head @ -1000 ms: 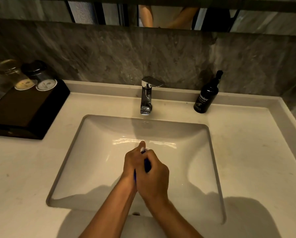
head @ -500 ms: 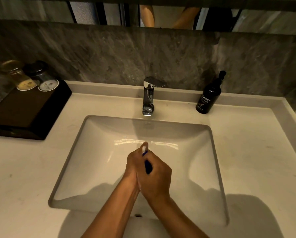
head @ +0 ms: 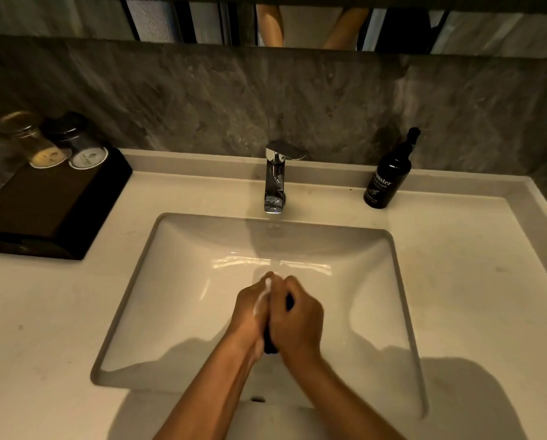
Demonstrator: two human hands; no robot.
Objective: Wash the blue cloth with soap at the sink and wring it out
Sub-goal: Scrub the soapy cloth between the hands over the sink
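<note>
Fingers of both hands, left [head: 249, 309] and right [head: 297, 322], clamp the dark-blue bunched cloth [head: 270, 344] over the white rectangular sink [head: 183, 249]; black pump bottle [head: 388, 176] reads "hand wash".

Both forearms converged toward centre. Left hand [head: 249, 308] and right hand [head: 297, 319] were pressed together, fingers curled around something dark between the palms. White lather sat on left fingers [head: 264, 293].

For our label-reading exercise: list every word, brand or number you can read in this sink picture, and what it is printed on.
"unster": large word on the black pump bottle; its first letter is cut off.
"hand wash": probably the smaller line beneath; blurred.
Lowest print on the bottle: too small to read.
Round labels on the two capped glasses: too blurred to read.
</note>
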